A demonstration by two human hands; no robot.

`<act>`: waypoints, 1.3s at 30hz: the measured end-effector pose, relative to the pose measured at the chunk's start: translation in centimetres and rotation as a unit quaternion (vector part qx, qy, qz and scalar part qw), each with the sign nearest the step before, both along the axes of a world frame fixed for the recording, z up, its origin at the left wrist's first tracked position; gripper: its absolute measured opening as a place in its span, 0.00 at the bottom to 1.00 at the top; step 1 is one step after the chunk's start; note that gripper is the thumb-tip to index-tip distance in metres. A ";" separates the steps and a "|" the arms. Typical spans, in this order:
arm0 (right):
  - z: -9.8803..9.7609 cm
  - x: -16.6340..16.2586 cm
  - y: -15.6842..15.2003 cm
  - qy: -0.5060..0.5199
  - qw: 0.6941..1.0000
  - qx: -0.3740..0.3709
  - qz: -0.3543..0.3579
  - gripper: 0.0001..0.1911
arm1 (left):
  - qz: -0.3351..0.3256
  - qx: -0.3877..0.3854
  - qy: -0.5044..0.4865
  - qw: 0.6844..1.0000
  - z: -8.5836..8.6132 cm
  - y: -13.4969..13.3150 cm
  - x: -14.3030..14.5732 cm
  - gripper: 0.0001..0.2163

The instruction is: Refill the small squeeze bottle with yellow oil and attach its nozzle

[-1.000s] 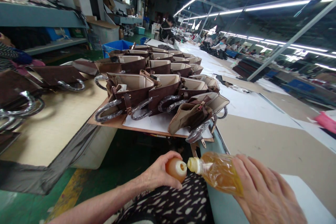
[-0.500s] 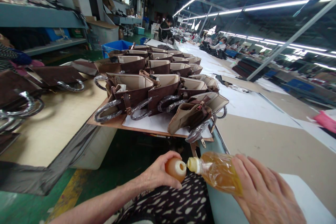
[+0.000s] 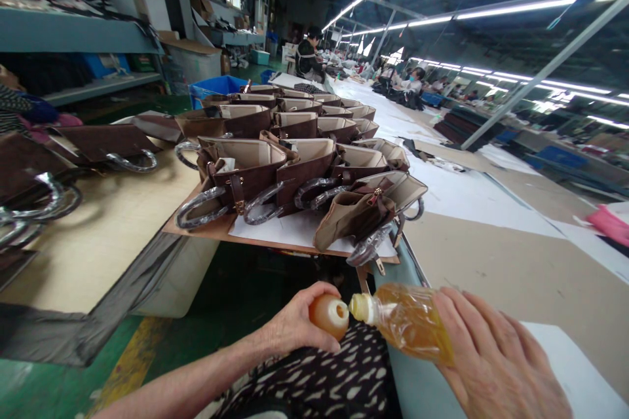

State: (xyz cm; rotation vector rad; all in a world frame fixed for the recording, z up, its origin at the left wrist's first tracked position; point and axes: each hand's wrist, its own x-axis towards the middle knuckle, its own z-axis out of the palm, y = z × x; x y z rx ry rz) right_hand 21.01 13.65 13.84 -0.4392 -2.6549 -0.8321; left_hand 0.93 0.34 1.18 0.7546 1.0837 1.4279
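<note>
Curled around its sides, the fingers of the left hand [image 3: 293,322] clasp a small, rounded, translucent bottle of orange-amber liquid [image 3: 324,315], while the right hand [image 3: 494,350] has a firm hold on the base end of a larger clear plastic bottle of yellow-amber liquid [image 3: 415,324]. Everything seems to turn on how the two necks meet. Seen from the head, the larger bottle lies almost level, its long axis running from the right palm leftward to a pale yellow tip [image 3: 361,308], which sits a little higher than its base. Facing it, the small bottle shows a round white mouth [image 3: 339,310], turned toward the right and partly toward the viewer. Tip and mouth are just beside each other at nearly the same height, with only a sliver between them; whether they touch in depth, or any liquid passes across, I cannot tell. Of the two hands, the left is much nearer to this meeting point; the right is set back by the bottle's length. Both bottles are held above a black-and-cream patterned garment [image 3: 351,373], on the near side of dark brown handbags with beige linings [image 3: 307,170].
</note>
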 end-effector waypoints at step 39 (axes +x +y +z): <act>0.3 -0.1 -0.4 0.014 1.000 -0.022 -0.017 0.14 | 0.001 0.027 0.028 0.999 0.0 0.1 -0.2 0.31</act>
